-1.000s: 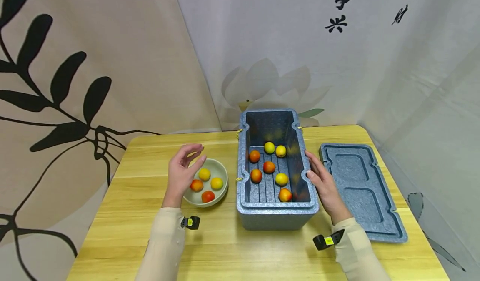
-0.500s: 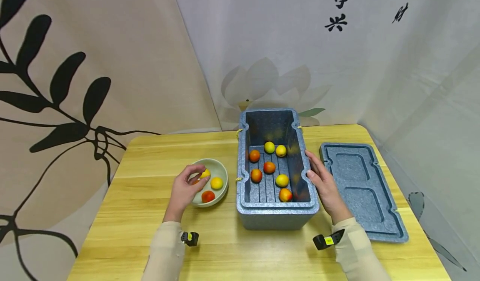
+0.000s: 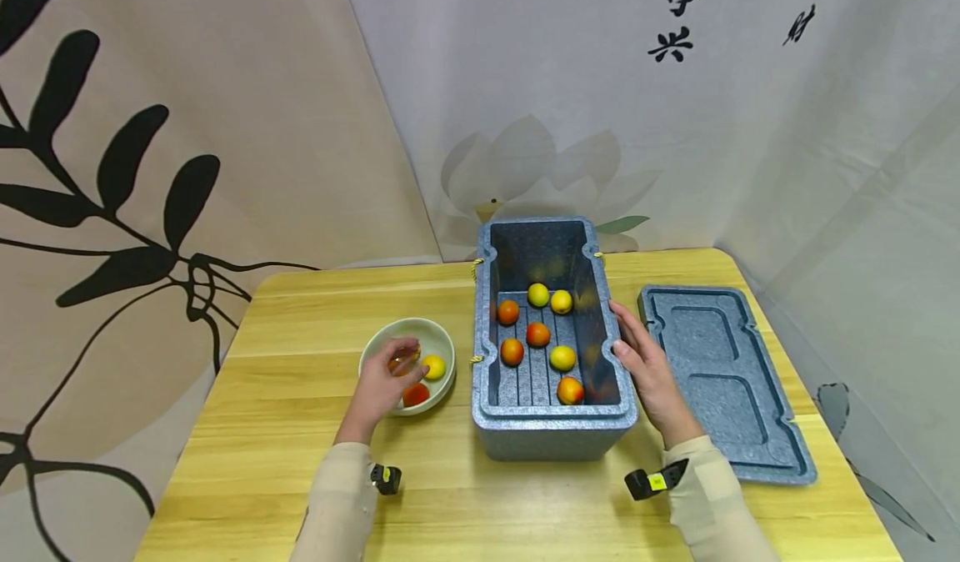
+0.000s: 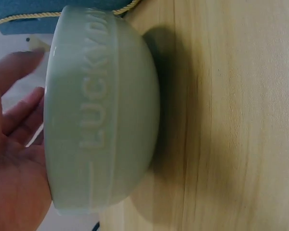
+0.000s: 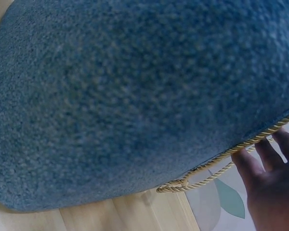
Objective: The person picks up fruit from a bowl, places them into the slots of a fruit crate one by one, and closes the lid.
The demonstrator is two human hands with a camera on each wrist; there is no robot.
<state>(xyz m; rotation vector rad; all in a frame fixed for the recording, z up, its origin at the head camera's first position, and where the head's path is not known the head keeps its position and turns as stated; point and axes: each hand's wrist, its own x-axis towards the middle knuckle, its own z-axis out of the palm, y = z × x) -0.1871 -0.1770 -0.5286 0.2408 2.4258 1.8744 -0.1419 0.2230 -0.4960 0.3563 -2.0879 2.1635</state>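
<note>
My left hand (image 3: 381,388) reaches into a pale green bowl (image 3: 440,338), thumb and curved fingers spread over a red-orange fruit (image 3: 397,365). A yellow fruit (image 3: 434,368) and a red fruit (image 3: 416,394) lie beside it; another yellow one is mostly covered by the fingers. In the left wrist view, the fingertips go behind the bowl's rim (image 4: 49,120), and a gap shows between thumb and fingers. My right hand (image 3: 652,378) rests its extended fingers along the right side of a grey-blue foam box (image 3: 555,443), by a gold rope (image 5: 231,153).
Several yellow and red-orange fruits (image 3: 537,334) lie spread over the box's ribbed floor. The box's lid (image 3: 716,358) lies on the wooden table (image 3: 255,429) to the right. A printed curtain (image 3: 300,112) hangs behind the table.
My left hand has come down and slightly right, from the bowl's left edge to over the fruits inside. My right hand has stayed at the box's side.
</note>
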